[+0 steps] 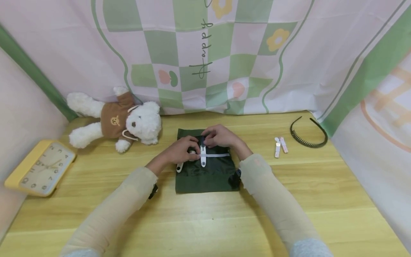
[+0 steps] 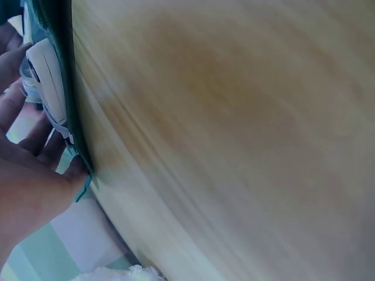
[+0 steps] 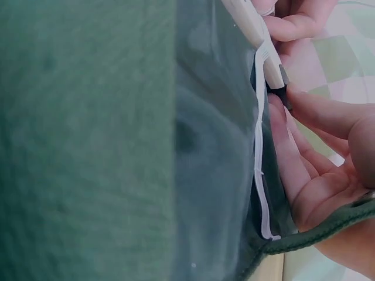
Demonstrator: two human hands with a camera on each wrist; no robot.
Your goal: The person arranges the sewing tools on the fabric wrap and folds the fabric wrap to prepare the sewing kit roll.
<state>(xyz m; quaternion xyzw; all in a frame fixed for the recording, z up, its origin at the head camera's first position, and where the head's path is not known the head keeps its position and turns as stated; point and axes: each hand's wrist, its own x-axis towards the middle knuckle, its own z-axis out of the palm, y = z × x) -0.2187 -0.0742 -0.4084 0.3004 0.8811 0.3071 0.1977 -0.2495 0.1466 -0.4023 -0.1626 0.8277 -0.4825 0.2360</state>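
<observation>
A dark green fabric case (image 1: 205, 184) lies opened out on the table, with a thin white elastic strap (image 1: 218, 155) across it. A slim white tool with a dark end (image 1: 203, 159) stands lengthwise under the strap. My right hand (image 1: 221, 137) pinches its dark end between thumb and finger, as the right wrist view also shows. Beside the tool, my left hand (image 1: 181, 150) has thumb and finger curled together on the strap. Another white piece (image 1: 179, 167) pokes out below the left hand. In the left wrist view, a white object (image 2: 48, 79) sits along the case's edge near the fingers.
To the left are a white plush toy (image 1: 115, 123) in a brown top and a yellow clock (image 1: 45, 167). Two small hair clips (image 1: 277, 148) and a dark toothed headband (image 1: 309, 144) lie on the right. A patterned cloth (image 1: 192, 53) hangs behind the table.
</observation>
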